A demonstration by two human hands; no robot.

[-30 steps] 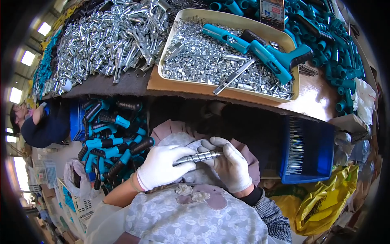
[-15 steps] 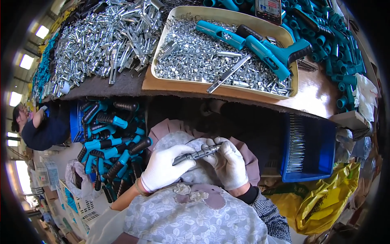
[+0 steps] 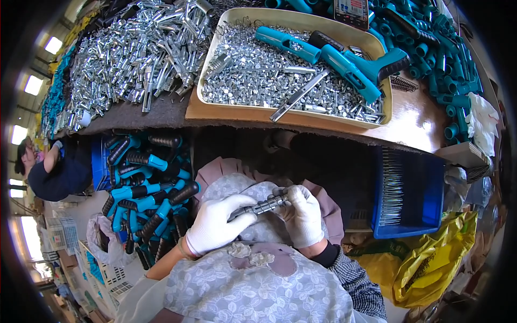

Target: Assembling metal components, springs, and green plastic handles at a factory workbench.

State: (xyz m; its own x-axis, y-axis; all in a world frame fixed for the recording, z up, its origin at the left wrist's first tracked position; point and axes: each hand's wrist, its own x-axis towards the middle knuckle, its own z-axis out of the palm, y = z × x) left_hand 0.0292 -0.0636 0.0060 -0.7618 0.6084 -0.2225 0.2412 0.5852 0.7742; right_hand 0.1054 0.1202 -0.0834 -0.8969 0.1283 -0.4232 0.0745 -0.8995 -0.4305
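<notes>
Above my lap I hold a slim metal cylindrical part point(image 3: 267, 205) with slots and ridges along its side. My left hand point(image 3: 219, 224), in a white glove, is wrapped round its left end. The gloved fingers of my right hand point(image 3: 302, 217) pinch the right end, hiding its tip. Beyond my hands, on the bench, a cream tray point(image 3: 291, 114) is filled with small silver metal pieces. Teal plastic tool bodies point(image 3: 350, 72) with black grips rest on top of them, and a slotted metal rod point(image 3: 299, 97) leans over the tray's front rim.
A pile of metal parts point(image 3: 126, 64) covers the bench's left; teal tubes point(image 3: 452, 64) heap at right. Below the bench, teal-black handles point(image 3: 153, 188) stack at my left. A blue bin point(image 3: 414, 199) of thin springs and a yellow bag point(image 3: 436, 264) are at my right. Another person point(image 3: 56, 169) sits far left.
The metal part has turned a little in my hands, and my right fingers have shifted slightly around its right end. Both hands keep their hold.
</notes>
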